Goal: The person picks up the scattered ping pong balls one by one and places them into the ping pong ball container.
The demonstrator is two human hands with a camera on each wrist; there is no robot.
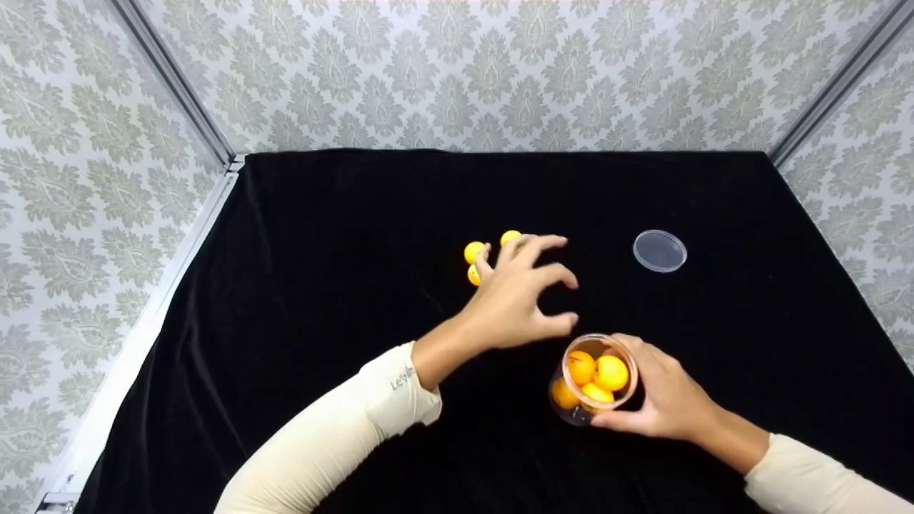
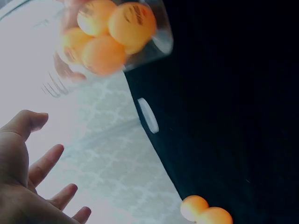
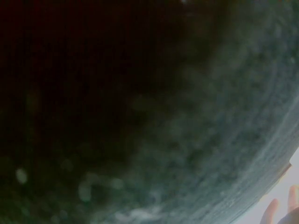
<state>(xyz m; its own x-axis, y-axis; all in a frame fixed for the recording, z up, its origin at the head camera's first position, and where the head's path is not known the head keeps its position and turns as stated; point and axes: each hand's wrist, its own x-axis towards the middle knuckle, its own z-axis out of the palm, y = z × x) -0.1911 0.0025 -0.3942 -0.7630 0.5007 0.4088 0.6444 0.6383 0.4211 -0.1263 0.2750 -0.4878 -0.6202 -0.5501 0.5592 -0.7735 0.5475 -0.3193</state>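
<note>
A clear plastic jar (image 1: 598, 344) with several orange ping-pong balls (image 1: 611, 373) in it tilts above the black cloth, its mouth toward the head camera. My right hand (image 1: 668, 392) grips its right side, the thumb near the rim in front. Left of the jar's mouth, my left hand (image 1: 514, 300) is in the air with fingers spread and bent, holding nothing. Three loose ping-pong balls (image 1: 474, 252) show just beyond it, partly covered by its fingers. In the left wrist view, the left hand (image 2: 28, 177) is apart from the jar (image 2: 163, 42). A dark blur fills most of the right wrist view.
A round clear lid (image 1: 660, 250) lies on the black cloth (image 1: 343, 235) at the right, beyond the jar. Patterned wall panels (image 1: 457, 78) stand behind the table and on both sides, joined by metal corner posts.
</note>
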